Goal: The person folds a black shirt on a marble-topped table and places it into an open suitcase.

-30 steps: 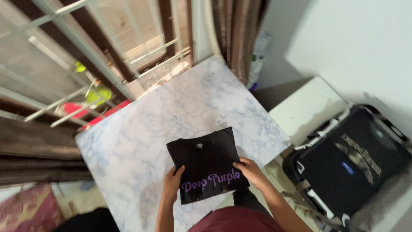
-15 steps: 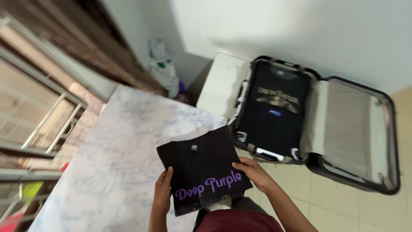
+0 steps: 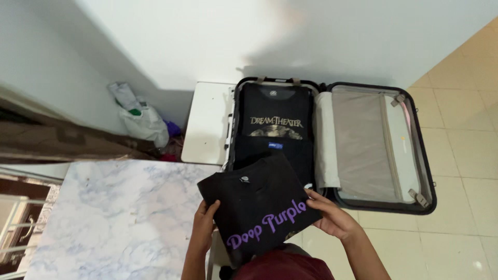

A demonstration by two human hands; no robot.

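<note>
A folded black T-shirt (image 3: 257, 205) with purple lettering is held in the air between both hands, off the right edge of the marble table. My left hand (image 3: 205, 223) grips its left edge and my right hand (image 3: 332, 218) grips its right edge. Just beyond it an open black suitcase (image 3: 425, 171) lies flat on the floor. Its left half holds another folded black T-shirt (image 3: 274, 122) with a pale print. Its right half is lined with grey fabric and shows nothing inside.
A white-and-blue marble table (image 3: 119, 218) fills the lower left. A low white stand (image 3: 207, 122) sits left of the suitcase against the white wall, with a white plastic bag (image 3: 140, 116) beside it. Beige floor tiles (image 3: 461, 238) lie to the right.
The view has swung right from the window and table to the suitcase. Both hands have lifted the folded shirt off the table and carried it rightward, near the suitcase.
</note>
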